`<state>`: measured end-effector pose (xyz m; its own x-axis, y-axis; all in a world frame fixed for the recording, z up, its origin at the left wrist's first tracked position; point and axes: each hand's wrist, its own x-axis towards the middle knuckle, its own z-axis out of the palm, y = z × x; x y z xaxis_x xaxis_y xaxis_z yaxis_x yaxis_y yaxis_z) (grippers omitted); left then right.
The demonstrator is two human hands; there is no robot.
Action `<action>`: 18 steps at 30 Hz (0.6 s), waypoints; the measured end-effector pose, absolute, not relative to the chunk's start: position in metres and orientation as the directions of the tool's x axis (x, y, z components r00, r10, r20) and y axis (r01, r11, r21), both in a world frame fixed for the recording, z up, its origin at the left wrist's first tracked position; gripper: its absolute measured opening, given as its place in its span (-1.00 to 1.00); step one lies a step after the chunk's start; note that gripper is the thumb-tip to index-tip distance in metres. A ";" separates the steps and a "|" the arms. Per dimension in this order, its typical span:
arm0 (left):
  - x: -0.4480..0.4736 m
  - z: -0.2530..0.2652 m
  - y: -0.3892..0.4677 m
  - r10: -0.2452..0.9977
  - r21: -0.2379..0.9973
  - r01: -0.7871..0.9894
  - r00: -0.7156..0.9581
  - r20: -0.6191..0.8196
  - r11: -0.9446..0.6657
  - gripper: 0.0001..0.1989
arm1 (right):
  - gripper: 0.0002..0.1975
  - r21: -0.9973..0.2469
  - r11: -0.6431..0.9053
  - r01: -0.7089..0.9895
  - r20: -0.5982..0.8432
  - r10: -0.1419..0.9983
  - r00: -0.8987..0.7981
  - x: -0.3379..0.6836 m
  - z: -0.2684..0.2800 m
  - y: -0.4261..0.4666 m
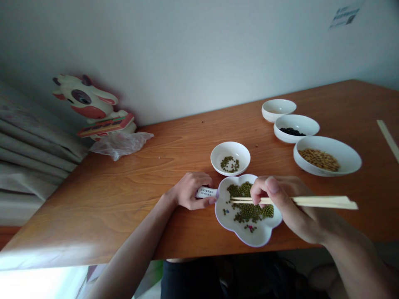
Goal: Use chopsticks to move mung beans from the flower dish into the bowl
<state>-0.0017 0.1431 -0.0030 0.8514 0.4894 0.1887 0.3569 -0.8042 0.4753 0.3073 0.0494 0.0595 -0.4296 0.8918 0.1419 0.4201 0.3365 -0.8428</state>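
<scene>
My left hand [195, 191] is closed around the short labelled handle [205, 192] of a white flower-shaped dish [257, 238] with a lilac rim. Green mung beans [249, 211] are spread over the dish's floor. My right hand [285, 203] grips a pair of pale wooden chopsticks [324, 201], their tips down among the beans at the dish's left side. Whether a bean sits between the tips is too small to tell. Just behind the dish stands a round white bowl [216, 160] with some mung beans [230, 164] in it.
At the right stand a bowl of tan beans [319, 160], a bowl of black beans [291, 131] and a farther white bowl [279, 108]. Another pale stick [388, 139] lies at the right edge. A cow toy [93, 104] and crumpled plastic bag [123, 144] occupy the back left.
</scene>
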 end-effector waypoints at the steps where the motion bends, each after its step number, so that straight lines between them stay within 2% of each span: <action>1: -0.002 -0.003 0.143 0.491 0.470 0.361 0.850 0.189 -0.805 -0.71 | -0.40 -0.842 0.338 0.420 0.144 0.892 -0.428 0.307 0.059 0.050; 8: -0.002 -0.004 0.143 0.487 0.470 0.358 0.853 0.187 -0.807 -0.72 | -0.39 -0.866 0.302 0.399 0.139 0.911 -0.388 0.303 0.057 0.050; 15: -0.001 -0.002 0.143 0.480 0.469 0.351 0.857 0.188 -0.811 -0.73 | -0.31 -0.873 0.330 0.360 0.224 0.926 -0.304 0.301 0.051 0.052; 18: -0.001 -0.002 0.142 0.489 0.472 0.357 0.851 0.192 -0.806 -0.72 | -0.28 -0.892 0.301 0.338 0.212 0.938 -0.275 0.301 0.052 0.051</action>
